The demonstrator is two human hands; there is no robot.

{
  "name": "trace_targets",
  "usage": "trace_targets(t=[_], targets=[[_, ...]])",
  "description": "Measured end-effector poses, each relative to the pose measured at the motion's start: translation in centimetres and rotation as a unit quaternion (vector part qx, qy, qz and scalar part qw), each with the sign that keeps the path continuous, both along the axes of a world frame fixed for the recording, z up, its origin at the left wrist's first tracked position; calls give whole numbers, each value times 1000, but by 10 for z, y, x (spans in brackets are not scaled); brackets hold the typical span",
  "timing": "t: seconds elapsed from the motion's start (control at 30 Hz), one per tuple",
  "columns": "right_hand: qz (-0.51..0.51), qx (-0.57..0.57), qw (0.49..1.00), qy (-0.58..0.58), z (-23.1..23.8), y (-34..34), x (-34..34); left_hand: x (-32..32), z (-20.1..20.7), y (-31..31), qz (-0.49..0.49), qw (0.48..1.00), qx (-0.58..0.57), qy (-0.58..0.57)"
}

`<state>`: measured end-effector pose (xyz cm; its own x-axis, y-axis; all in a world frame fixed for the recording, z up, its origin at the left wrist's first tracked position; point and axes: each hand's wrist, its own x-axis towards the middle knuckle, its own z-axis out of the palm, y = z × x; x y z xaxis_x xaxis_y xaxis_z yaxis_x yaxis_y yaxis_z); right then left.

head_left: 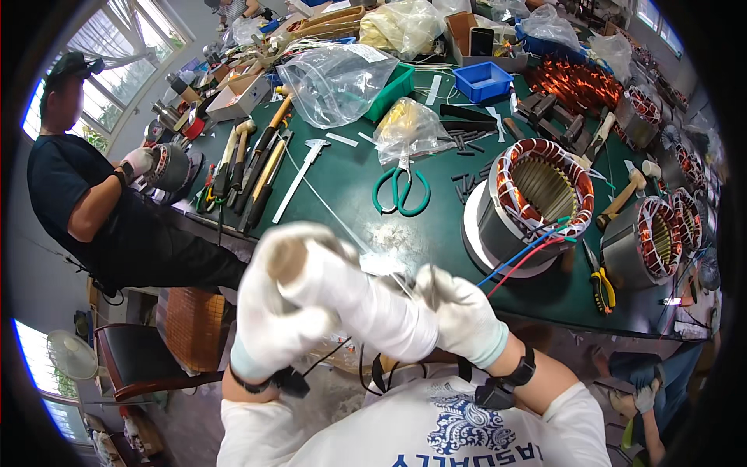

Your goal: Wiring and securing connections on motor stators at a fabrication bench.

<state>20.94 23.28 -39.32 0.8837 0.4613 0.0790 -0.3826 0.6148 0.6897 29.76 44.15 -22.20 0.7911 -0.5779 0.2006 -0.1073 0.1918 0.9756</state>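
Evidently, your left hand (272,307) had its gloved grip wrapped around the brown-cored end of a white roll (381,307), held tilted before your chest at the near side of the bench (436,249). Your right hand (471,319) sat curled at the roll's lower end; whether its grip pinched anything, you couldn't tell. Upside-down blue lettering (467,459) crossed your white shirt (350,436) beside a paisley print. A pale label (367,53) marked the clear bag (334,86); the caliper's (299,180) markings were too small to read.
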Motion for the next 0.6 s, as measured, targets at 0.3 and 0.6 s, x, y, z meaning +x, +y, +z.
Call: trace_targets(t=[0.3, 0.6], targets=[[-376, -601, 694, -122, 119, -67, -71, 76, -64, 66, 328, 907, 190, -182], [-442, -668, 536, -264, 147, -214, -276, 184, -58, 43, 274, 957, 10, -93]])
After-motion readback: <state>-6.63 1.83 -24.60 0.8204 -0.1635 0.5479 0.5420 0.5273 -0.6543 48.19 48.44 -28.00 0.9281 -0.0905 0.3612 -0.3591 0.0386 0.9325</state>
